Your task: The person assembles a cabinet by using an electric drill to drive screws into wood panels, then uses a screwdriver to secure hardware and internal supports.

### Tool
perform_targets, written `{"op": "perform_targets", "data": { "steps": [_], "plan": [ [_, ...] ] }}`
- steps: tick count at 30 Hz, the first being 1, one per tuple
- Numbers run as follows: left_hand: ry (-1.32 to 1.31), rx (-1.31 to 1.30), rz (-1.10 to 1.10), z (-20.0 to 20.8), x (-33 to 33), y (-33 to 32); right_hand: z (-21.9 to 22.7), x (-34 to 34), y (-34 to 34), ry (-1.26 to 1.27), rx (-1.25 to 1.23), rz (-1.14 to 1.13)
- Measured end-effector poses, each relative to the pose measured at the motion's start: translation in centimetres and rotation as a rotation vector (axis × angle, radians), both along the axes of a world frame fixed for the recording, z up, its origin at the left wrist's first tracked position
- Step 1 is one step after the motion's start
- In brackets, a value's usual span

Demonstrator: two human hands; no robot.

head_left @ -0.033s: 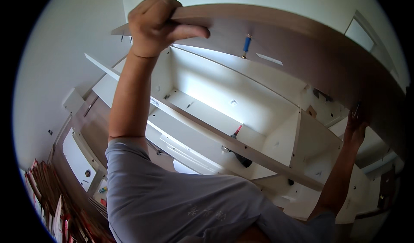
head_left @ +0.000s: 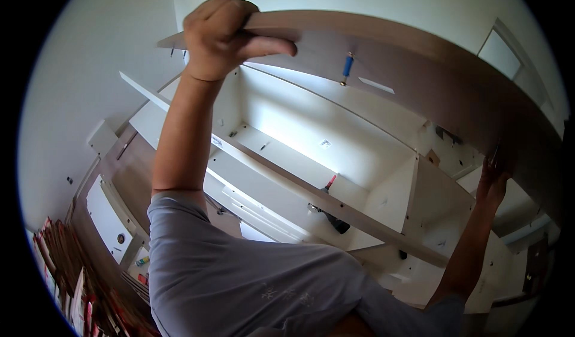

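Observation:
A large brown wood-grain panel (head_left: 419,88) is raised above an open white cabinet carcass (head_left: 281,106). My left hand (head_left: 224,35) is closed around the panel's upper left edge, thumb lying along its underside. A connecting bolt with a blue sleeve (head_left: 347,66) juts from the panel's face, near a white sticker (head_left: 376,85). At the far right, my right hand (head_left: 493,178) is raised against the shaded face. Its fingers look pinched by a thin shiny piece (head_left: 495,152), but shadow hides exactly what they hold.
Inside the carcass rests a black cordless screwdriver (head_left: 335,220) with a red tip. A long white rail (head_left: 287,184) crosses the carcass front. White panels (head_left: 108,217) lie on the floor at left, beside stacked cardboard (head_left: 66,271). A dark bracket (head_left: 448,134) sits behind, at right.
The panel's left end and my left hand have shifted slightly right and down in the picture. My right hand stays almost where it was.

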State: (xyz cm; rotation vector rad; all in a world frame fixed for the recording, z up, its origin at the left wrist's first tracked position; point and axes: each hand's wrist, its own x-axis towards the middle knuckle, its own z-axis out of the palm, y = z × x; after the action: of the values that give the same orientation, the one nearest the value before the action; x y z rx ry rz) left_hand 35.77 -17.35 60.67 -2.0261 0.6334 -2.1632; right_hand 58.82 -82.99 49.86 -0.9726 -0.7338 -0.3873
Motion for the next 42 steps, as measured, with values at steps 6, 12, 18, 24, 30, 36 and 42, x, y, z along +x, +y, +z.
{"op": "perform_targets", "data": {
  "steps": [6, 12, 18, 24, 30, 36, 42],
  "plan": [
    [0.13, -0.011, -0.022, -0.9, -0.3, -1.5, -0.1, -0.1, -0.1, 0.071, 0.052, 0.085],
    [0.287, -0.071, -0.019, -2.6, -1.5, -3.0, -1.0, 0.2, -0.4, 0.237, 0.318, 0.307],
    [0.421, -0.128, -0.034, -3.5, -2.2, -4.1, -4.0, -0.9, -1.3, 0.127, -0.133, -0.137],
    [0.438, -0.065, -0.014, -3.5, -1.3, -5.3, -6.4, -3.3, 1.5, 0.358, 0.324, 0.148],
    [0.46, 0.002, -0.057, -3.7, 0.3, -6.9, -9.0, -5.6, 2.0, 0.485, 0.369, 0.046],
    [0.457, 0.025, -0.046, -4.3, 2.1, -8.6, -9.7, -5.3, 2.2, 0.616, 0.394, 0.097],
    [0.478, 0.028, -0.012, -5.6, 3.9, -10.7, -11.8, -3.0, 1.4, 0.593, 0.28, 0.16]
  ]
}}
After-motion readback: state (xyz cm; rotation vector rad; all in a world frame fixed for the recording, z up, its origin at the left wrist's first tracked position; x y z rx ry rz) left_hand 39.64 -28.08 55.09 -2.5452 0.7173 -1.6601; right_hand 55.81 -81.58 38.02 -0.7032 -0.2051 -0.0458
